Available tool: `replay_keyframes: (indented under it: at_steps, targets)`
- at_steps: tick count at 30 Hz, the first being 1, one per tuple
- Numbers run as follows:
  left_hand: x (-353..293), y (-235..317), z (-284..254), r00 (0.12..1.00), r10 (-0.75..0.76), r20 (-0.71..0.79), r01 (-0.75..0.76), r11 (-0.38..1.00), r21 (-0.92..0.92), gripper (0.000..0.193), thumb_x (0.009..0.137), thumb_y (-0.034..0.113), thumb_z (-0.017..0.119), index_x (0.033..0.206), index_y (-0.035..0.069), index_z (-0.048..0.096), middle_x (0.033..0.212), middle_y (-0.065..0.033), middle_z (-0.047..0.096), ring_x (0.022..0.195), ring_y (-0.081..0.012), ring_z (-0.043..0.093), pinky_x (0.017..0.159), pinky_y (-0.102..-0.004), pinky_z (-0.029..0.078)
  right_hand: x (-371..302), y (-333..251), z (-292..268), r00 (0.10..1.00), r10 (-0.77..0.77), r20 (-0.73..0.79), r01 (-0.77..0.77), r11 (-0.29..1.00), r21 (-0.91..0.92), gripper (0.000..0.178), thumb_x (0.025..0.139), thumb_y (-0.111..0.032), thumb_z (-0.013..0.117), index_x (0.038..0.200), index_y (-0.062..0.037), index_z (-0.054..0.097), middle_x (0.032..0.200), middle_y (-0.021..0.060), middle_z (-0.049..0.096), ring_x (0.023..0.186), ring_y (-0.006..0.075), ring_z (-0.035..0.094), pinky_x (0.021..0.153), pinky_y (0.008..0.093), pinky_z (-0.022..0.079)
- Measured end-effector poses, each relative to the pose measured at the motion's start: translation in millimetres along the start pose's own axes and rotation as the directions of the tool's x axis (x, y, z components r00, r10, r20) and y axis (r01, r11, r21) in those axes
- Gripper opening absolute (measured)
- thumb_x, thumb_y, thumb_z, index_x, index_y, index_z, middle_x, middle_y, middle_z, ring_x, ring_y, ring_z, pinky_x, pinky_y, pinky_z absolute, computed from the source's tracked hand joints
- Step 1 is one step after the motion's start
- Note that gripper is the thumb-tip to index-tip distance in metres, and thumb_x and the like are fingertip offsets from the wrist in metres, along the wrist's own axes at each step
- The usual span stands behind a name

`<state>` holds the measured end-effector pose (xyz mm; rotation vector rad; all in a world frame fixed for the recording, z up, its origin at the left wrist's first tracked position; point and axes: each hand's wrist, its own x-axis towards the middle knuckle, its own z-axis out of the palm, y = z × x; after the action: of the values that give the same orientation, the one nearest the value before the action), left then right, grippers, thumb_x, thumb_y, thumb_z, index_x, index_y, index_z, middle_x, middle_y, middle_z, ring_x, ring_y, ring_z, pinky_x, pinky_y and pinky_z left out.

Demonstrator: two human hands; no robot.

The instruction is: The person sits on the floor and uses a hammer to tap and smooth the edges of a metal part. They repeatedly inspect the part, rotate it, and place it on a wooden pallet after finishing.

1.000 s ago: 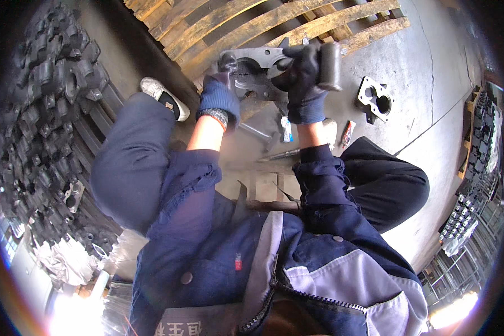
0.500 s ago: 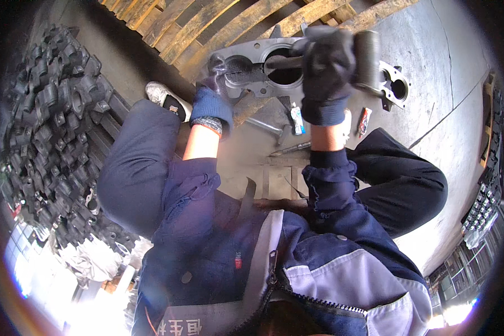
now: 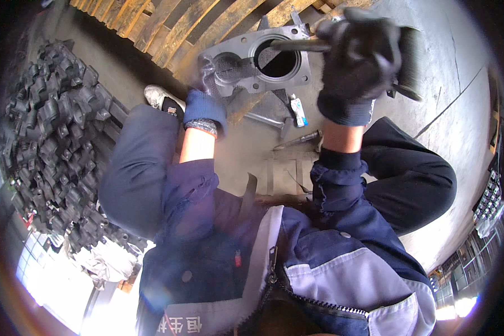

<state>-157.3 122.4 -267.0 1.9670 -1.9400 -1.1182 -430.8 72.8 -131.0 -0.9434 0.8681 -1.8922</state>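
Casting (image 3: pixel 251 51) with two round openings sits ahead of the person's knees. At its left end, the left grip (image 3: pixel 206 78) is blurred; I cannot tell how closed. The right grip (image 3: pixel 364 61) wraps a hammer (image 3: pixel 411 64), its handle across the right opening. Beyond lies a wooden pallet (image 3: pixel 176 36).

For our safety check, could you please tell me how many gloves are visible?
2: the left-hand glove, at the metal casting; the right-hand glove, gripping a hammer. Others may be hidden.

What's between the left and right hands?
Head view: the grey two-holed casting, overlapped by the hammer handle in the right hand.
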Motion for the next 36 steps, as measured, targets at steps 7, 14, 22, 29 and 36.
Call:
replay_keyframes:
  at_steps: [7, 14, 22, 29, 36]
  targets:
    - [-8.5, 8.4, -5.1, 0.998, -0.04, 0.047, 0.036, 0.996, 0.086, 0.04, 0.088, 0.022, 0.05, 0.123, 0.003, 0.051, 0.123, -0.0209, 0.055, 0.105, -0.0337, 0.06, 0.083, -0.0415, 0.049, -43.5, 58.0, 9.3, 0.93, 0.238, -0.281, -0.268, 0.961, -0.075, 0.038, 0.096, -0.032, 0.038, 0.097, 0.0008, 0.058, 0.08, 0.0096, 0.061, 0.071, 0.0203, 0.067, 0.067, 0.0339, 0.055]
    - [-9.4, 9.8, -9.1, 0.995, -0.032, 0.093, 0.01, 0.974, 0.226, 0.033, 0.088, 0.023, 0.051, 0.115, 0.004, 0.058, 0.114, -0.0188, 0.06, 0.1, -0.0321, 0.063, 0.08, -0.0415, 0.05, -13.2, -16.2, 5.3, 0.984, -0.051, -0.173, 0.003, 0.964, -0.267, 0.039, 0.097, -0.025, 0.03, 0.096, 0.0013, 0.059, 0.057, 0.0021, 0.045, 0.053, 0.0143, 0.052, 0.066, 0.0363, 0.054]
    - [-3.7, 45.5, -24.6, 0.942, 0.025, 0.333, -0.27, 0.646, 0.714, 0.029, 0.087, 0.024, 0.052, 0.105, 0.006, 0.066, 0.104, -0.0164, 0.066, 0.093, -0.0304, 0.066, 0.077, -0.0414, 0.051, -20.4, -0.7, 12.4, 0.958, 0.263, -0.114, -0.266, 0.964, -0.006, 0.042, 0.097, -0.034, 0.037, 0.094, 0.0018, 0.059, 0.056, 0.0001, 0.04, 0.051, 0.0162, 0.053, 0.058, 0.0293, 0.051]
    - [-19.6, 86.0, -47.2, 0.882, 0.005, 0.471, -0.455, 0.263, 0.85, 0.028, 0.087, 0.024, 0.052, 0.096, 0.007, 0.072, 0.095, -0.0143, 0.071, 0.087, -0.0288, 0.069, 0.074, -0.0414, 0.052, -19.0, -70.5, -23.1, 0.868, 0.403, -0.29, -0.469, 0.857, -0.212, 0.025, 0.091, -0.024, 0.058, 0.105, -0.0037, 0.059, 0.053, -0.0004, 0.04, 0.044, 0.0111, 0.041, 0.048, 0.0322, 0.047]
    - [-29.1, 49.5, -31.9, 0.92, -0.103, 0.377, -0.21, 0.683, 0.699, 0.032, 0.092, 0.029, 0.049, 0.104, 0.005, 0.067, 0.099, -0.0146, 0.068, 0.09, -0.0282, 0.066, 0.076, -0.0391, 0.05, -87.9, -12.2, -73.9, 0.6, 0.572, -0.56, -0.784, 0.559, -0.27, 0.034, 0.09, -0.033, 0.06, 0.109, -0.0049, 0.062, 0.084, 0.0123, 0.071, 0.049, 0.0168, 0.056, 0.043, 0.0321, 0.049]
